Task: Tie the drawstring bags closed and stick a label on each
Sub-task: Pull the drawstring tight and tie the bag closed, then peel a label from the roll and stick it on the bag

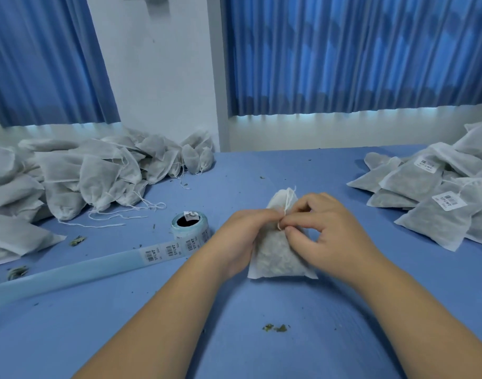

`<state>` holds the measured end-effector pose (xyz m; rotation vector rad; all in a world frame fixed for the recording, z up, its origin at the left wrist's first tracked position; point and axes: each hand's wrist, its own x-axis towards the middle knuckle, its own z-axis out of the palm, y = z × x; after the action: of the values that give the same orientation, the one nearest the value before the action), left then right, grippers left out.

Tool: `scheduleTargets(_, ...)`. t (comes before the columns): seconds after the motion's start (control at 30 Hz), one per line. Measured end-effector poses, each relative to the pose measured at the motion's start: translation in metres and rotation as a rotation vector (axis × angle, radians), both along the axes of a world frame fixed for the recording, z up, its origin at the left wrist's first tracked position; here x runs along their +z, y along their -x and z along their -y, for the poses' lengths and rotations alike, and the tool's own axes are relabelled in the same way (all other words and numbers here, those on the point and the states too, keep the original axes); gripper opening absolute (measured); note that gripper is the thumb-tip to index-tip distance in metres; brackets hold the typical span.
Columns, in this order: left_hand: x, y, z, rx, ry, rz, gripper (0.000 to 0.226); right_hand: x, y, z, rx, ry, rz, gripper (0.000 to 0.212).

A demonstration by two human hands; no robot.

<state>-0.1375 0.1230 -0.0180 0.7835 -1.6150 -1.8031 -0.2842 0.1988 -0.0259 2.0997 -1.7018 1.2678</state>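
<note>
No wording could be read. Barcode labels (169, 250) with blurred dark characters sat on the backing strip (70, 272) unrolled from the label roll (190, 224) at left centre. Similar ones were stuck on two bags (436, 222) at right.

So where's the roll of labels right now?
In the head view, the roll of labels stands on the table, just left of the left hand, near the left pile of bags.

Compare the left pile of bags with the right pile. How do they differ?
The left pile shows no stickers; the right pile carries white barcode labels. The left pile's strings trail loose across the table; the right pile's do not. Both hold white, filled drawstring bags.
</note>
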Motion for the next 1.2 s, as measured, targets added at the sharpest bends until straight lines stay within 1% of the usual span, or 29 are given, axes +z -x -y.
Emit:
scheduleTargets(0.07,0.0,-0.008,-0.003,0.028,-0.012,0.0,0.025,0.0,-0.006,-0.003,0.035,-0.013,0.009,0.019)
scheduleTargets(0.13,-0.002,-0.019,-0.004,0.086,-0.018,0.01,0.025,-0.001,-0.015,-0.005,0.085,-0.017,0.039,0.021)
scheduleTargets(0.2,-0.004,-0.035,-0.007,0.135,-0.027,0.008,0.023,-0.001,-0.026,-0.007,0.16,-0.045,0.149,0.023)
scheduleTargets(0.27,-0.004,-0.055,-0.012,0.192,-0.008,0.018,0.016,-0.001,-0.035,-0.006,0.224,-0.097,0.314,0.026)
scheduleTargets(0.33,-0.004,-0.08,-0.018,0.305,0.064,0.089,0.008,-0.001,-0.038,-0.004,0.216,-0.12,0.414,0.031)
scheduleTargets(0.37,-0.004,-0.093,-0.019,0.373,0.111,0.137,0.009,-0.002,-0.038,-0.002,0.189,-0.13,0.428,0.033)
scheduleTargets(0.43,-0.006,-0.122,-0.02,0.517,0.205,0.231,0.011,-0.003,-0.038,0.004,0.132,-0.177,0.43,0.029)
scheduleTargets(0.5,-0.008,-0.15,-0.019,0.643,0.294,0.309,0.014,-0.003,-0.045,0.01,0.116,-0.246,0.473,0.024)
scheduleTargets(0.57,-0.01,-0.173,-0.018,0.722,0.329,0.347,0.012,-0.003,-0.061,0.019,0.129,-0.313,0.509,0.024)
scheduleTargets(0.67,-0.015,-0.196,-0.016,0.795,0.302,0.356,0.01,-0.006,-0.1,0.034,0.175,-0.401,0.462,0.02)
scheduleTargets(0.73,-0.021,-0.205,-0.014,0.827,0.303,0.365,0.019,-0.005,-0.13,0.045,0.194,-0.434,0.375,0.018)
scheduleTargets(0.8,-0.028,-0.208,-0.012,0.846,0.311,0.354,0.027,-0.002,-0.156,0.058,0.181,-0.472,0.263,0.028)
scheduleTargets(0.87,-0.034,-0.208,-0.008,0.867,0.32,0.347,0.02,-0.001,-0.175,0.069,0.136,-0.498,0.166,0.036)
scheduleTargets(0.9,-0.036,-0.207,-0.006,0.88,0.329,0.35,0.017,-0.004,-0.181,0.072,0.113,-0.497,0.145,0.036)
scheduleTargets(0.97,-0.041,-0.207,-0.003,0.897,0.35,0.344,0.016,-0.013,-0.188,0.076,0.104,-0.494,0.152,0.029)
scheduleTargets(1.03,-0.043,-0.208,-0.002,0.897,0.368,0.333,0.015,-0.023,-0.19,0.076,0.138,-0.504,0.119,0.023)
scheduleTargets(1.1,-0.045,-0.209,0.0,0.881,0.369,0.317,0.01,-0.028,-0.189,0.076,0.188,-0.504,0.133,0.022)
scheduleTargets(1.2,-0.046,-0.211,0.002,0.857,0.364,0.301,0.013,-0.031,-0.187,0.076,0.189,-0.483,0.177,0.021)
